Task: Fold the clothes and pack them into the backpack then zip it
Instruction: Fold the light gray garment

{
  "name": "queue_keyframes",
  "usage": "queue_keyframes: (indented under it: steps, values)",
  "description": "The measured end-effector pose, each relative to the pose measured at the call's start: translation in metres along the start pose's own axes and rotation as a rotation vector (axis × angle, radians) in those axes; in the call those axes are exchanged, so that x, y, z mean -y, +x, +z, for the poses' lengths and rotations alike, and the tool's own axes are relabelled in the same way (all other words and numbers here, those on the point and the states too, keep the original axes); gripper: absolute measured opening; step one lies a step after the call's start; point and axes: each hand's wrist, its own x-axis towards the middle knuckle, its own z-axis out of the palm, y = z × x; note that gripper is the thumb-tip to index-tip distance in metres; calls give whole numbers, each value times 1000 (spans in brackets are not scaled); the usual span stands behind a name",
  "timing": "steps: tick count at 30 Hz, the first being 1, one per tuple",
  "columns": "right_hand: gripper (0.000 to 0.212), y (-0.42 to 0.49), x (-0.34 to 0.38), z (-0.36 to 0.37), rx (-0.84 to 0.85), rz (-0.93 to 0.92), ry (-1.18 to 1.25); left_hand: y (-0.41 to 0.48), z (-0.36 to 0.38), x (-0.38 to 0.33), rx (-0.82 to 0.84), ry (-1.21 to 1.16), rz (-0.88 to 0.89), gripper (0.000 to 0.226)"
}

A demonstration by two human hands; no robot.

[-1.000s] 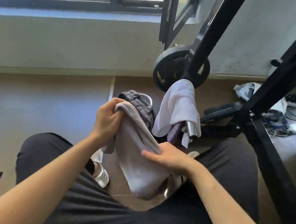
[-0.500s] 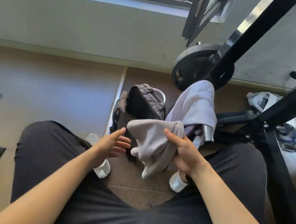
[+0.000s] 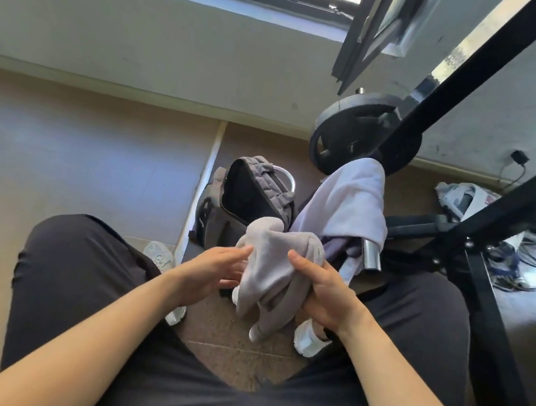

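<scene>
No legible text anywhere, small pale mark on the grey backpack point(image 3: 203, 220) too small to read

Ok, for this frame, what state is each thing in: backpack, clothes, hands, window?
backpack: upright on the floor, main compartment unzipped and gaping.
grey garment: bunched, not neatly folded, outside the backpack.
right hand: grips the grey garment.
left hand: open, fingers straight, by the garment's left side.
lilac garment: unfolded, draped over the bar.
window: swung open.
</scene>
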Motion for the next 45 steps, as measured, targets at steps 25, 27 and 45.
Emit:
queue_keyframes:
  steps: [25,27,45]
  values:
    - [39,22,5,-31,-488,-58,533,-5,-48,-14,-615,-495,440,18]
    - [33,22,5,-36,-450,-151,563,-6,-53,-18,-675,-506,455,18]
    - [15,17,19,-33,-325,-490,-408,5,-106,-25,-985,-334,296,24]
